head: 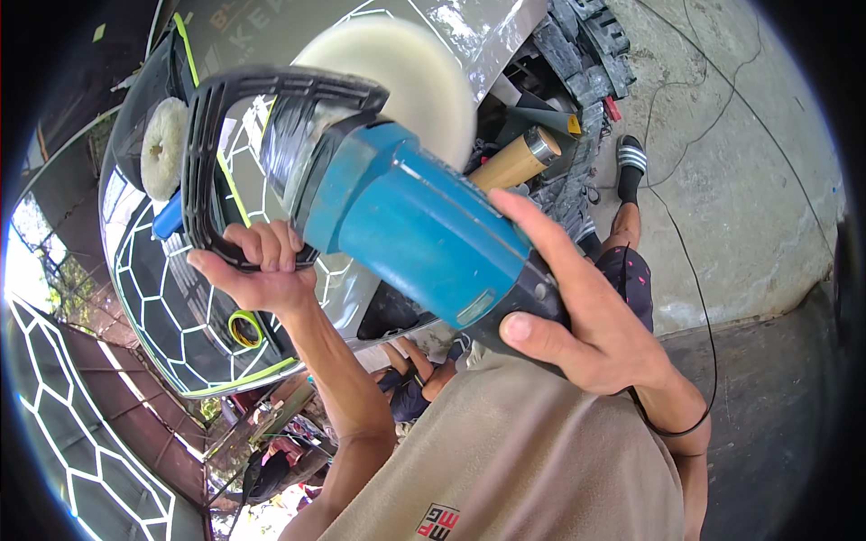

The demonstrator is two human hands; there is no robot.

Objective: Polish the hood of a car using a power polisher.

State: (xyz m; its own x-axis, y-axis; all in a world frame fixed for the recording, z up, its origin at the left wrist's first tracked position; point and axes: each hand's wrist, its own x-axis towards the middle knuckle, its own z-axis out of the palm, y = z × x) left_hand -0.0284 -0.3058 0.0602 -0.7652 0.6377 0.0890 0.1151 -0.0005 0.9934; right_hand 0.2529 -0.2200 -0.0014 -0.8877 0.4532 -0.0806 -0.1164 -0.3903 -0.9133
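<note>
I hold a blue and black rotary polisher [419, 223] with both hands. My left hand [264, 264] is wrapped around its black loop handle [203, 155]. The rear black part of its body is gripped by my right hand [582, 304], thumb on the near side. Its round cream pad [406, 74] looks blurred, over a glossy grey car panel [264, 40]; whether it touches the panel I cannot tell. To the left, a white wool pad [164, 150] lies on dark glass near a blue cylindrical object [169, 215]. A roll of yellow-green tape [245, 329] is below my left hand.
Yellow-green tape [277, 370] lines the glass edge. Exposed car parts [582, 51] and a tan cylinder with a metal band [514, 162] are past the polisher. A black cord [703, 297] runs over the concrete floor [731, 223]. A leg [626, 226] wears a striped slide. Another person's legs [416, 368] show below.
</note>
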